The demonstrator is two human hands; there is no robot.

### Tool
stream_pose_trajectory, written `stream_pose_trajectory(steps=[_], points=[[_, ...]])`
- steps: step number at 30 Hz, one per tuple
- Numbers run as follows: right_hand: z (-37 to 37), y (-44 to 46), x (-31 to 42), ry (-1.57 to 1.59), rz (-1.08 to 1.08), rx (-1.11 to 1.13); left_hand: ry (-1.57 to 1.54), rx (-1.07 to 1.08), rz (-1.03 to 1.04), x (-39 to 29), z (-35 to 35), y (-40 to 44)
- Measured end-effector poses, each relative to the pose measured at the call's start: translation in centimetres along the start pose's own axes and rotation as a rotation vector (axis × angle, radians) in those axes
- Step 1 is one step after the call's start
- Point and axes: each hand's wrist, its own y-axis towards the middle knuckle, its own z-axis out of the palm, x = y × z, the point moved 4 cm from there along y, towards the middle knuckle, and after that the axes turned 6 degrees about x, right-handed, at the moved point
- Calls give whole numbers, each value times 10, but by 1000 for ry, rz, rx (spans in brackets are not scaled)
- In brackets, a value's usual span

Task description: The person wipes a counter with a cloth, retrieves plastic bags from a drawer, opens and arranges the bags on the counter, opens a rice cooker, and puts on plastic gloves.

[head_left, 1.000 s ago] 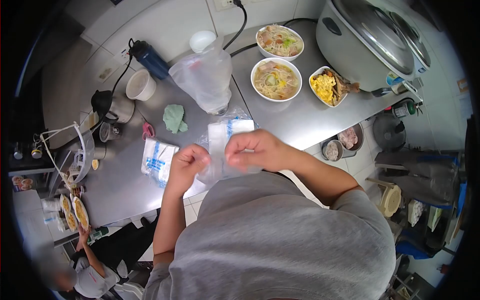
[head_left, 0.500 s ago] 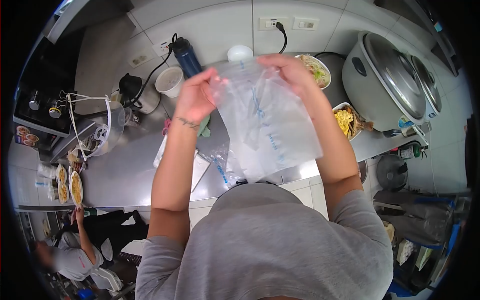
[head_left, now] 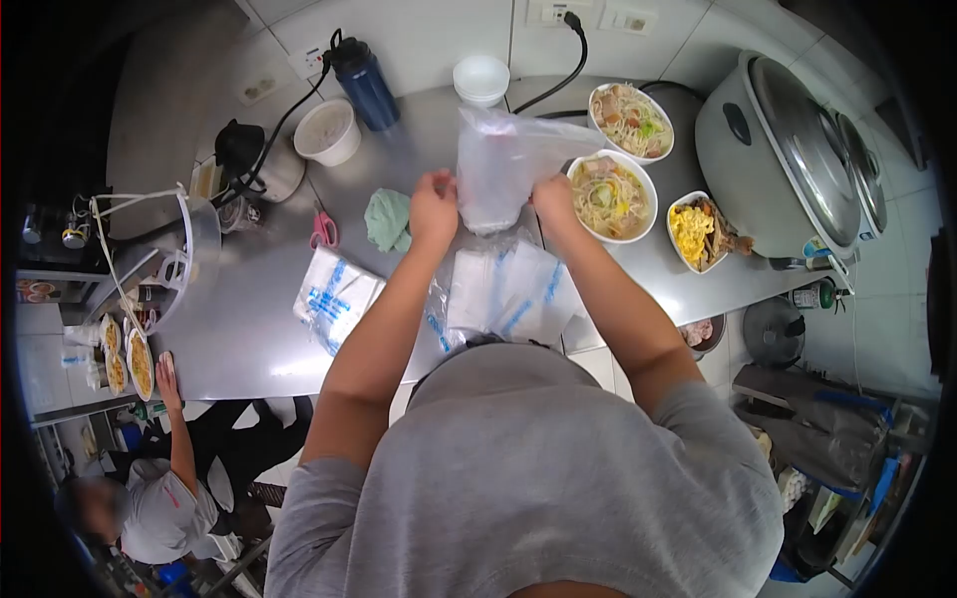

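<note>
A whitish translucent plastic bag (head_left: 488,164) stands upright on the steel counter, its top spreading to the right. At its left side is my left hand (head_left: 436,207), fingers curled; what they hold, if anything, is hidden. My right hand (head_left: 554,201) is closed on the bag's lower right edge. Nearer my body lie flat white bags with blue print (head_left: 518,289), partly in a clear wrapper. Another folded pack of printed bags (head_left: 337,299) rests to the left, below pink scissors (head_left: 324,230) and a green cloth (head_left: 388,220).
Two noodle soup bowls (head_left: 631,123) (head_left: 612,197) and an egg dish (head_left: 695,234) stand right, beside a large cooker (head_left: 773,149). Behind are small white bowls (head_left: 481,79), a blue bottle (head_left: 365,88), a tub (head_left: 327,133) and a kettle (head_left: 264,164). A co-worker (head_left: 164,508) is lower left.
The bag lifted and spread between my hands is now down on the flat bags. Both hands have moved to the sides of the upright bag. The co-worker's hand has left the plates.
</note>
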Motion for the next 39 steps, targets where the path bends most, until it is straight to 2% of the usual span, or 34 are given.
stream_pose_trajectory(steps=[2,5,8,10,11,13,14,16,17,19,22,24,25,26,28,31,34,37,39], points=[[1,-21,40,94,-82,5,-526,-127,223,-36,-20,-2],[-6,-42,52,159,-174,103,-403,-90,613,-106,-53,-20],[-5,-51,62,90,-219,161,-391,-129,489,-82,-52,-16],[-15,-54,63,-48,-225,124,-584,-117,377,-69,-50,-25],[-18,-56,56,-308,-203,185,-679,-111,322,-63,-50,-30],[-29,-69,22,-838,-147,313,-719,-229,316,-70,-55,-47],[-33,-75,8,-977,-267,283,-739,-290,313,-72,-58,-56],[-38,-90,-16,-1244,-513,210,-553,-41,233,-30,-41,-72],[-41,-91,-17,-1217,-499,237,-458,78,195,-11,-32,-80],[-39,-96,-14,-1160,-474,301,-207,494,208,-9,-12,-101],[-23,-127,28,-1018,-591,294,-429,833,-517,8,5,-117],[-8,-160,46,-945,-736,471,-937,839,-730,-35,-7,-125],[-4,-175,56,-905,-807,557,-1017,823,-728,-40,-10,-125],[-1,-182,64,-834,-650,713,-1098,808,-726,-45,-13,-126],[4,-197,80,-675,-324,1004,-905,758,-522,-32,-17,-121],[-14,-171,138,-621,-851,457,-649,811,-209,-56,-34,-130],[-16,-151,154,-538,-718,544,-575,894,-168,-82,-46,-141],[-25,-142,136,-514,-128,683,-623,788,-120,-90,-55,-144],[-19,-156,144,-498,-276,706,-627,592,59,-116,-65,-145]])
